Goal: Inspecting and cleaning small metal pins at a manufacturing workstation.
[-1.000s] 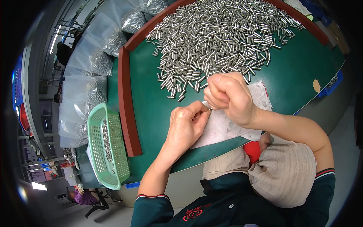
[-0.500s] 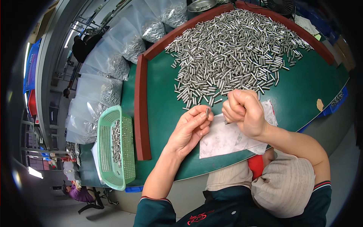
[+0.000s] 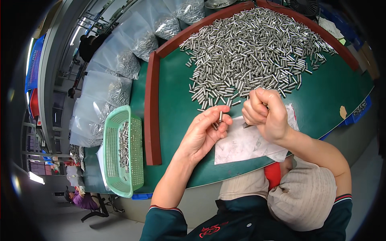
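My left hand (image 3: 203, 132) pinches a short shiny metal pin (image 3: 220, 116) between thumb and fingertips, and another pin (image 3: 215, 126) shows lower among its fingers. Curled into a fist, my right hand (image 3: 267, 114) is just to the right. A small dark tip (image 3: 246, 125) pokes out below that fist, but the rest of what it holds is hidden. Under both hands lies a smudged white cloth or paper sheet (image 3: 237, 146). The large heap of metal pins (image 3: 249, 52) spreads over the green table just beyond my hands.
A red-brown rail (image 3: 152, 116) borders the work area at left, with others behind the heap. Past it stands a light-green plastic basket (image 3: 138, 160) with pins inside. Clear bags of pins (image 3: 144, 44) line the left. A small fan (image 3: 303, 6) is at the far edge.
The pin in my left fingertips shows more of its length now, and a second one has come into sight below it. My right fist has risen slightly. The whole view has shifted a little.
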Available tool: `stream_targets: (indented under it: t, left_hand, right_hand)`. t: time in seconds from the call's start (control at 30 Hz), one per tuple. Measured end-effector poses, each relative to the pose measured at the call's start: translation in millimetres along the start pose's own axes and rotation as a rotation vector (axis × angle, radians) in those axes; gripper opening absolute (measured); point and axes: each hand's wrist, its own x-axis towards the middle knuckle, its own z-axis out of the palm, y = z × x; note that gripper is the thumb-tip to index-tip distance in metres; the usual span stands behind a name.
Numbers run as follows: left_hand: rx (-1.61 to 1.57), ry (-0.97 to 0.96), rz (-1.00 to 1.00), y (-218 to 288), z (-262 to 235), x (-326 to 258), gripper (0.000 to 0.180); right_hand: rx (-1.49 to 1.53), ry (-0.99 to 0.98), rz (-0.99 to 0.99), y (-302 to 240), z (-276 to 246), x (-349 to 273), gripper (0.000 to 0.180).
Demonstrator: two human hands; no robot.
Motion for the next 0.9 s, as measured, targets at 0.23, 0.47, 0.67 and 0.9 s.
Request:
stream_targets:
  t: [0.23,0.47,0.67,0.9]
  left_hand:
    - [0.431,0.234,0.345,32,-25,-7,0.028]
    - [1.498,0.551,0.457,25,-19,-2,0.017]
    - [1.734,0.709,0.467,15,-18,6,0.031]
    - [1.726,0.705,0.468,18,-26,0,0.016]
  right_hand:
    - [0.004,0.006,-0.002,1,-3,-1,0.040]
    - [-0.011,0.024,0.004,1,-5,1,0.040]
    - [-0.002,0.034,0.018,0,-4,1,0.041]
    - [0.001,0.035,0.024,2,-3,1,0.040]
